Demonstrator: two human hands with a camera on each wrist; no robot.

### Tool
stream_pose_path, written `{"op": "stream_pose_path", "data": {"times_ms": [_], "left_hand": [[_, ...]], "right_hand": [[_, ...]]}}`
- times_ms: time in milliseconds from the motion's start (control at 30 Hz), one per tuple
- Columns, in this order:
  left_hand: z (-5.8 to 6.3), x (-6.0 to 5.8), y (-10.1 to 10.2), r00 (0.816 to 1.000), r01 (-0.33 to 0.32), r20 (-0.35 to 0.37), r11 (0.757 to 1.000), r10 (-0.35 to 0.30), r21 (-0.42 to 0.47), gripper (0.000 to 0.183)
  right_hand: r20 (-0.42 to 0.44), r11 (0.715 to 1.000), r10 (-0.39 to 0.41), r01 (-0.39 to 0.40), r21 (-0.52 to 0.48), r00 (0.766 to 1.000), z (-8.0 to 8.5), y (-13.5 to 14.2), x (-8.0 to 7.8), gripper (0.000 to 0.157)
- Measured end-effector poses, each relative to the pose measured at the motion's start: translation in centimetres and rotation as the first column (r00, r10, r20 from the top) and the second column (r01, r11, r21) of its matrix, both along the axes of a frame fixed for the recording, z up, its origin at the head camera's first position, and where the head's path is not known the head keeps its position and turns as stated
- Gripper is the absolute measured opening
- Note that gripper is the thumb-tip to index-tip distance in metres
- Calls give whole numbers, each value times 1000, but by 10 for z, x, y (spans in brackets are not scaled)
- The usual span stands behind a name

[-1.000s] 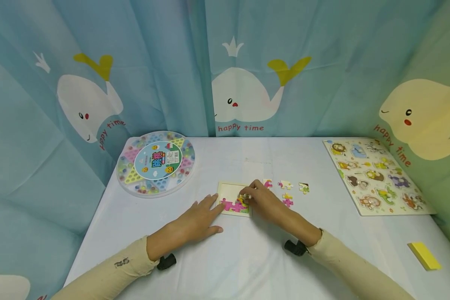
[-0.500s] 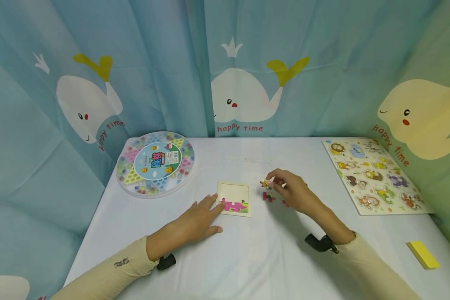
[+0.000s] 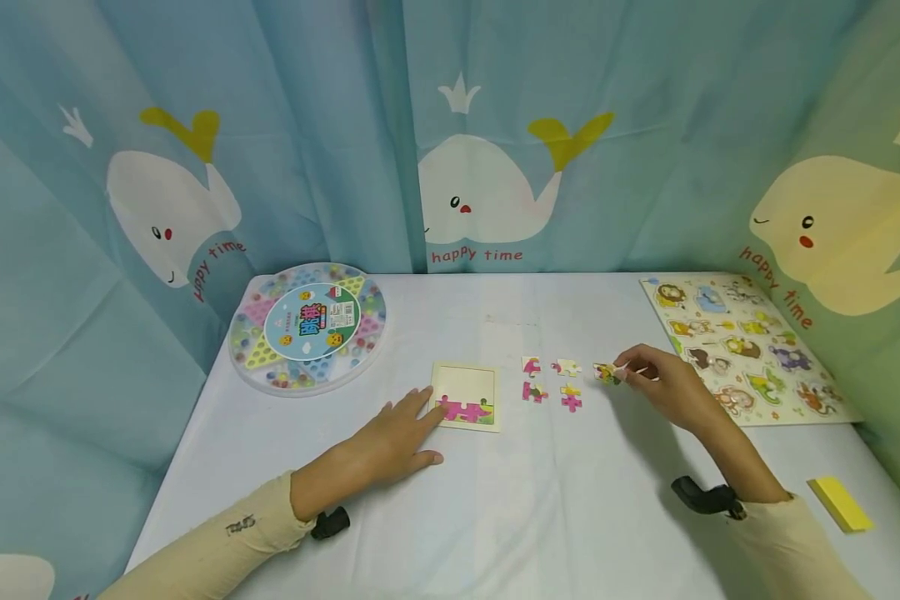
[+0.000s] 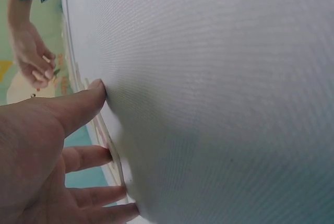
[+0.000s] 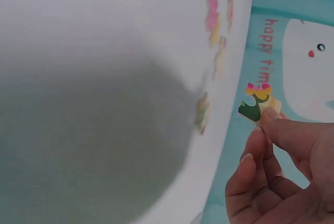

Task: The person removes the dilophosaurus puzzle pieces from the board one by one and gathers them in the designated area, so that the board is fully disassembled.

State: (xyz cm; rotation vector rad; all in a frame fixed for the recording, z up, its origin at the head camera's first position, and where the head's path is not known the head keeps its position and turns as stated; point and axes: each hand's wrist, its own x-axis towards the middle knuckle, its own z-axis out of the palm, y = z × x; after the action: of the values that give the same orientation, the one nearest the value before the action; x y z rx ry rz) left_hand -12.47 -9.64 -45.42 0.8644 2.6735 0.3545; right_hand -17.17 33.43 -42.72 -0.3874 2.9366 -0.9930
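My left hand [image 3: 393,442] lies with its fingers extended, fingertips on the left edge of a small wooden puzzle tray [image 3: 465,371]. Joined pink and green pieces [image 3: 465,412] fill the tray's bottom row; bare wood shows above them. To the right, my right hand [image 3: 663,387] pinches a puzzle piece [image 5: 255,104] between thumb and fingers, lifted off the table. Pink, yellow, dark green and cream show on that piece. A greenish loose piece [image 5: 202,113] lies on the table below it. Several other loose pieces [image 3: 567,367] lie between tray and right hand.
A round marble board game [image 3: 307,329] lies at the back left. An animal peg puzzle board [image 3: 750,350] occupies the back right, behind the right hand. A yellow block [image 3: 840,503] sits near the right edge. Curtains [image 3: 322,167] surround the white table.
My right hand has carried the puzzle piece from above the tray rightward past the loose pieces. The left hand has stayed at the tray's left edge.
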Motion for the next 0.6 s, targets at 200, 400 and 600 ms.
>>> {"op": "stream_pose_path", "data": {"times_ms": [200, 400, 600], "left_hand": [[2, 0, 0, 1000, -2, 12, 1000, 2, 16, 69], [1, 1, 0, 1000, -8, 7, 1000, 8, 8, 70], [1, 1, 0, 1000, -8, 8, 1000, 8, 12, 69]], "right_hand": [[74, 996, 88, -86, -32, 993, -5, 9, 1, 6], [208, 979, 204, -205, -21, 957, -7, 13, 0, 5], [217, 982, 186, -191, 0, 958, -11, 10, -1, 4]]}}
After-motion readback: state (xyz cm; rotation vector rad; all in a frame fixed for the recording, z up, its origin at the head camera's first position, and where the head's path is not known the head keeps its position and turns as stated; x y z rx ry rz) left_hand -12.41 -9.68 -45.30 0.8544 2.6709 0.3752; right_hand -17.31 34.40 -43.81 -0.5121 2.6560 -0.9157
